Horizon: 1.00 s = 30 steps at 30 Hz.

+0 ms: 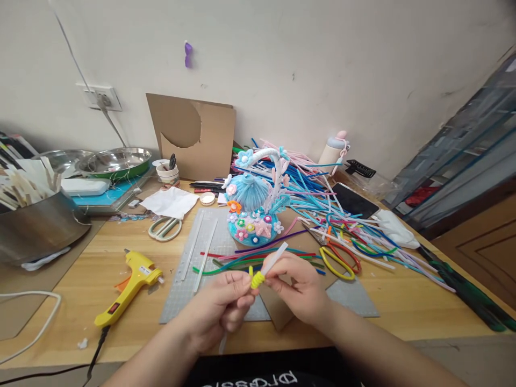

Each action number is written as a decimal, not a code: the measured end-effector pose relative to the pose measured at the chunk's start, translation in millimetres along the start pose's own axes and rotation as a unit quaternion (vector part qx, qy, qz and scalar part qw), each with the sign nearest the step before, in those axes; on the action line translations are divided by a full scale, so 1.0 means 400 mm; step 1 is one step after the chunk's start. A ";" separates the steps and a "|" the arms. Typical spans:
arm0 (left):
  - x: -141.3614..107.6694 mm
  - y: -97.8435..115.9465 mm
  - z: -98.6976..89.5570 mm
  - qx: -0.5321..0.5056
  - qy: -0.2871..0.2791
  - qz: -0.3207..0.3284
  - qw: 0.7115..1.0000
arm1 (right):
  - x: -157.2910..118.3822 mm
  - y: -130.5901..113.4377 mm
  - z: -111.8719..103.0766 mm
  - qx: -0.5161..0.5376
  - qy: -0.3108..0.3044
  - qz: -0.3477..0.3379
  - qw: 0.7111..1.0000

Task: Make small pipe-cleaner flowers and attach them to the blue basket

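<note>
Between my hands, a yellow pipe cleaner (258, 280) is coiled around a translucent white glue stick (277, 258), one short yellow end sticking up. My left hand (228, 301) pinches the coil from the left with thumb and fingers. From the right, my right hand (296, 282) is closed on the stick and the coil's edge. What looks like the stick's lower end shows below my left hand. Just beyond stands a blue fuzzy basket (252, 193) with small flowers and a white arched handle. Several coloured pipe cleaners (229, 262) lie between it and my hands.
A yellow glue gun (135, 285) lies at left with its cord trailing forward. Scissors with yellow and orange handles (338, 263) rest at right, near a heap of pipe cleaners (306, 177). Two glue sticks (205, 255) lie on the grey cutting mat (173, 301). A metal pot (44, 231) stands far left.
</note>
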<state>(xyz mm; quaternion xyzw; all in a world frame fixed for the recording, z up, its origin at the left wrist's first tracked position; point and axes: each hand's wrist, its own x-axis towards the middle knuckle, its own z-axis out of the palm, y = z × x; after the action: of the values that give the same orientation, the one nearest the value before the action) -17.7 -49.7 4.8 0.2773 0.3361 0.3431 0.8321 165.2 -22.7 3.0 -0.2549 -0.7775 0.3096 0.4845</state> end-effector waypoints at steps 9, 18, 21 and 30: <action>0.004 0.021 -0.001 -0.005 -0.130 -0.087 0.988 | 0.012 -0.015 -0.001 0.190 -0.059 0.131 0.971; 0.020 0.034 0.027 0.221 0.080 0.180 0.955 | 0.048 -0.038 0.004 0.107 -0.067 0.266 0.956; 0.018 0.042 0.017 0.225 0.075 0.174 0.956 | 0.060 -0.041 -0.009 0.115 -0.114 0.289 0.943; 0.021 0.049 0.005 0.006 0.007 0.084 0.996 | 0.073 -0.019 -0.026 0.134 -0.121 0.180 0.967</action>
<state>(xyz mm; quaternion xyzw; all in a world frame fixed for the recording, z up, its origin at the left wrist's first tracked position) -19.2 -31.7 16.5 0.3069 0.3197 0.4121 0.7961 162.3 -5.2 29.4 -0.2840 -0.7234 0.5210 0.3530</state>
